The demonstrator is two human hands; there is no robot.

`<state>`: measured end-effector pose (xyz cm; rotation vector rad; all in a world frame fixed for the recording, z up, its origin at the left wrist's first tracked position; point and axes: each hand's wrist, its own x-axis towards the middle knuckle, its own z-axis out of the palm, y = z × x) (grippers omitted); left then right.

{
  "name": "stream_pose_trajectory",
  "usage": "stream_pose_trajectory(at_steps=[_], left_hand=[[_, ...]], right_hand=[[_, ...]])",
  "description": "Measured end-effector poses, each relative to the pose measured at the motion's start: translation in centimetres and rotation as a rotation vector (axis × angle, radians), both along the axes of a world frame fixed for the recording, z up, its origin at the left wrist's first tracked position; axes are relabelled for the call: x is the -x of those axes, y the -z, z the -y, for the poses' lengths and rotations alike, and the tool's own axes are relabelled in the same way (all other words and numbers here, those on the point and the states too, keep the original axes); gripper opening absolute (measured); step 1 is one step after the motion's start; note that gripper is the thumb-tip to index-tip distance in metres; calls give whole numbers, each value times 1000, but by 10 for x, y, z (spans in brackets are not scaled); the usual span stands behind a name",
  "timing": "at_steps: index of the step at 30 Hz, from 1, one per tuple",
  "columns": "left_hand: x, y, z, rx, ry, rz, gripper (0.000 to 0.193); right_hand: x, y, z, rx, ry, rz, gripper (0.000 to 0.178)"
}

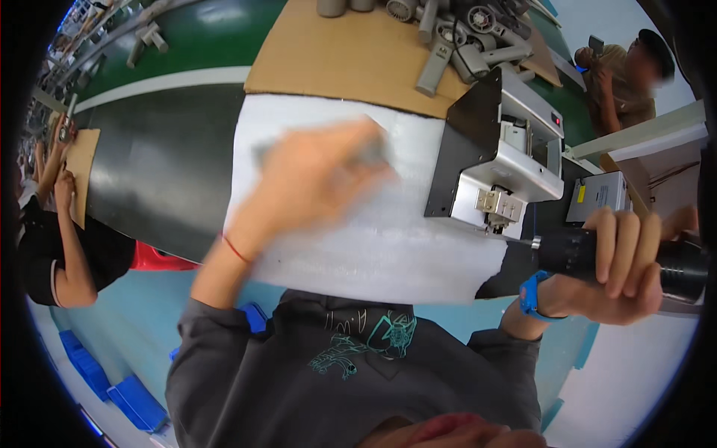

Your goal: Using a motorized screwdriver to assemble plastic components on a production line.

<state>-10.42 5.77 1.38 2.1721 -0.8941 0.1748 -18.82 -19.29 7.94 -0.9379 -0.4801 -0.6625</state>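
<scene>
In my right hand [626, 261] is a black electric screwdriver [567, 252], fingers wrapped round its body. Its thin bit points left, with the tip at the front outlet of a silver and black screw feeder [523, 160]. Over the white foam sheet [336, 257], my left hand [321, 172] is smeared by motion. Its fingers curl round a grey object [379, 149], which shows at both sides of the hand but is too blurred to name for certain.
Several grey handheld fans [433, 71] lie heaped on brown cardboard [321, 52] beyond the foam. A grey box [600, 196] stands right of the feeder. Co-workers are at the far right [624, 82] and left [60, 246]. Blue bins [138, 403] sit on the floor.
</scene>
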Motion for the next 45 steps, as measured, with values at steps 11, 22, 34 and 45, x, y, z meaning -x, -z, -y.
stream_pose_trajectory(at_steps=[11, 22, 34, 45], left_hand=[[-195, 41, -25, -774, -291, 209, 34], [-139, 43, 58, 108, -412, -200, 43], [55, 13, 40, 872, 182, -555, 30], [60, 40, 52, 775, 367, -268, 29]], right_hand=[[-3, 47, 33, 22, 130, -159, 51], [-22, 42, 15, 411, 27, -170, 38], [-4, -5, 3, 54, -308, -6, 37], [-18, -14, -5, 167, -449, 9, 15]])
